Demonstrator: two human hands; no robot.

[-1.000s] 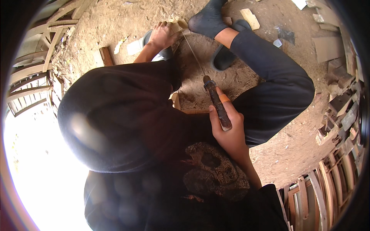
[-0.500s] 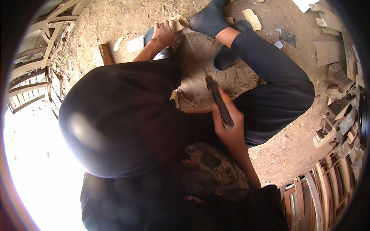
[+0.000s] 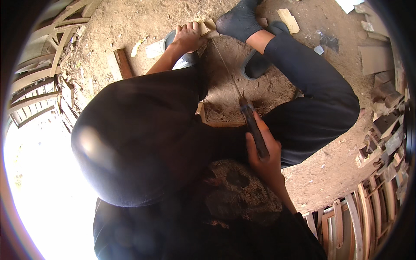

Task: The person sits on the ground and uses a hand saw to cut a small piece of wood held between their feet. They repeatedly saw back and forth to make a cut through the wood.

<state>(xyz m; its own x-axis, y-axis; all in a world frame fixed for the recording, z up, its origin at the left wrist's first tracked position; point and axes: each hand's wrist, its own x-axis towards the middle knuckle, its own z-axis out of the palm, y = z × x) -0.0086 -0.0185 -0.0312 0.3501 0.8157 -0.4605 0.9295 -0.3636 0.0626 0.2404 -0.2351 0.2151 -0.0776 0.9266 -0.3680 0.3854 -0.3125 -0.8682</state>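
Note:
My left hand [image 3: 187, 37] presses with curled fingers on a small pale wooden piece [image 3: 210, 27], beside the toe of my black-socked foot [image 3: 239, 21]. A long, thin metal blade [image 3: 225, 65] runs from that wood down to a dark, worn handle [image 3: 253, 128]. My right hand [image 3: 266, 147] is closed round the handle, just in front of my bent right leg [image 3: 316, 104]. A dark slip-on sandal [image 3: 253, 65] lies on the dirt under my right leg, and another [image 3: 170, 41] is partly hidden behind my left hand.
A wooden offcut [image 3: 123, 63] lies left of my left arm, and a pale plank piece [image 3: 287, 20] beyond my foot. Scrap boards [image 3: 385, 117] line the right side, curved wooden strips [image 3: 364, 216] stand at lower right, and slatted wood [image 3: 34, 99] is at left.
My right hand and the tool have moved a little down and to the right, away from the wooden piece. My left hand stays on the wood, shifted slightly rightward in the picture.

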